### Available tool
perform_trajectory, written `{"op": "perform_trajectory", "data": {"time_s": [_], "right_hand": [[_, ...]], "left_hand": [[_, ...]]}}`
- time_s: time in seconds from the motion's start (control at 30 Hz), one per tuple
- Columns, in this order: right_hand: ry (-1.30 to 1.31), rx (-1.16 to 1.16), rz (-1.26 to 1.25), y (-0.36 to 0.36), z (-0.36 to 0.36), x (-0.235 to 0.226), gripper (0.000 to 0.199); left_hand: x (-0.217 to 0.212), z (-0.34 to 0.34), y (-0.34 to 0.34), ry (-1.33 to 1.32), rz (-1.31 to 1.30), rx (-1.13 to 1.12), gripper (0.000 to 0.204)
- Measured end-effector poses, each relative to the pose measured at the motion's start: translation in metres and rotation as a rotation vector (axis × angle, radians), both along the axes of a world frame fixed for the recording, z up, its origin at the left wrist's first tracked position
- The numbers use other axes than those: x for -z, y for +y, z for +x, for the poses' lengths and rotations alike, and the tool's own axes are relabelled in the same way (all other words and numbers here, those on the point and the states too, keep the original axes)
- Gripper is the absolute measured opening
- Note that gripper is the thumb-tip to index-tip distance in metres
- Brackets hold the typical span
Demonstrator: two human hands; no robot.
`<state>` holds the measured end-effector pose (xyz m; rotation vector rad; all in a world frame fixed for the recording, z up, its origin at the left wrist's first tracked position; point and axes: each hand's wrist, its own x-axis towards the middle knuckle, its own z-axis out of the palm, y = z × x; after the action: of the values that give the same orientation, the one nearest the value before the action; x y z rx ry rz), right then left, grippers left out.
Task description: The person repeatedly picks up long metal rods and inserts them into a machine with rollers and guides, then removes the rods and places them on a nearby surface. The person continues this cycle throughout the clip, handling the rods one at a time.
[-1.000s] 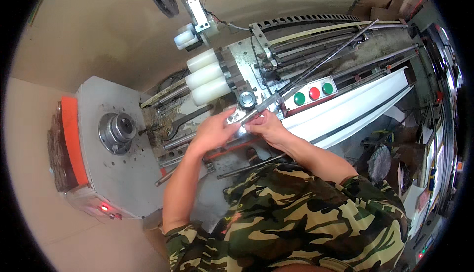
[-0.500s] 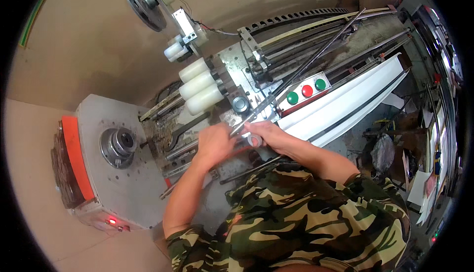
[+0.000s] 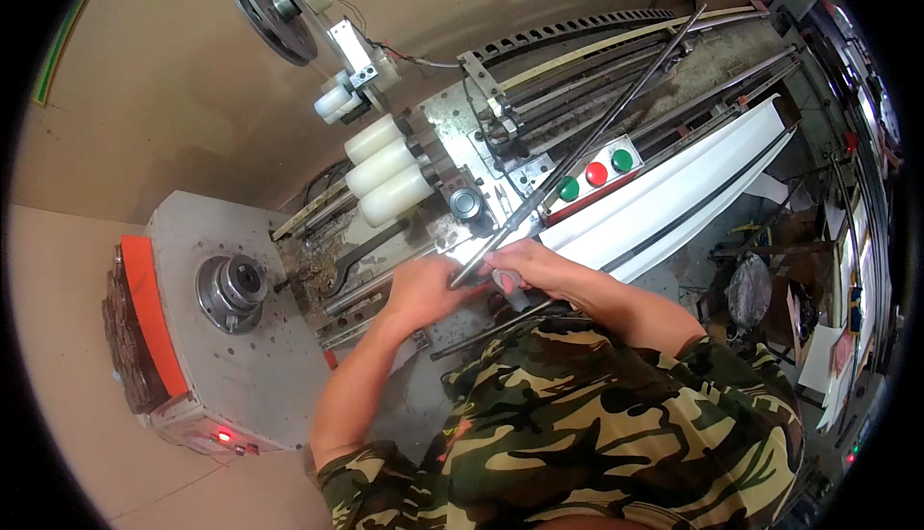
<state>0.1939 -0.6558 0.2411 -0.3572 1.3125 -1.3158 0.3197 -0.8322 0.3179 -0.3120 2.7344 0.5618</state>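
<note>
Both hands met at near end of long steel rod [image 3: 577, 159], which slanted across machine bed [image 3: 452, 116] beside three white rollers [image 3: 385, 169]. Left hand [image 3: 419, 289] curled beneath rod tip, likely steadying it (exact grip hidden); right hand [image 3: 525, 265] closed around it, seemingly guiding.

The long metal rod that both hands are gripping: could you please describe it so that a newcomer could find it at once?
Start at the grey machine bed with its three white rollers. Beside the panel of green and red round buttons, the long metal rod slants across the bed, its lower end held by the left hand and right hand. Unlike the fixed rails, it crosses them diagonally.
</note>
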Motion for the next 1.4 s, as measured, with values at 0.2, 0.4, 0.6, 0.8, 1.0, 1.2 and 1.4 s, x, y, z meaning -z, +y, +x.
{"op": "perform_trajectory", "data": {"time_s": [0.2, 0.4, 0.6, 0.8, 1.0, 1.2, 1.4], "right_hand": [[0.08, 0.147, -0.065, -0.003, 0.015, 0.01, 0.019], [0.63, 0.044, -0.111, 0.006, 0.022, -0.005, 0.021], [0.782, -0.07, -0.108, -0.003, 0.012, -0.017, 0.033], [0.927, -0.005, -0.585, -0.01, 0.031, -0.052, 0.019], [1.151, -0.595, -0.531, -0.015, 0.024, -0.028, 0.021], [1.571, -0.367, -0.05, -0.064, 0.026, 0.1, 0.029], [1.399, -0.383, 0.007, -0.046, 0.02, 0.082, 0.06]], "left_hand": [[0.03, 0.017, 0.011, 0.141, -0.019, -0.046, 0.036], [0.017, 0.016, 0.022, 0.11, -0.123, -0.057, 0.022], [0.015, 0.02, 0.026, 0.203, -0.335, -0.025, 0.006], [0.018, 0.018, 0.014, 0.187, -0.51, 0.029, 0.012], [0.03, 0.015, 0.003, 0.136, -0.235, -0.124, 0.029], [0.005, 0.003, -0.003, 0.135, -0.155, -0.162, 0.032], [0.0, 0.01, -0.003, 0.173, 0.008, -0.172, 0.027]]}}
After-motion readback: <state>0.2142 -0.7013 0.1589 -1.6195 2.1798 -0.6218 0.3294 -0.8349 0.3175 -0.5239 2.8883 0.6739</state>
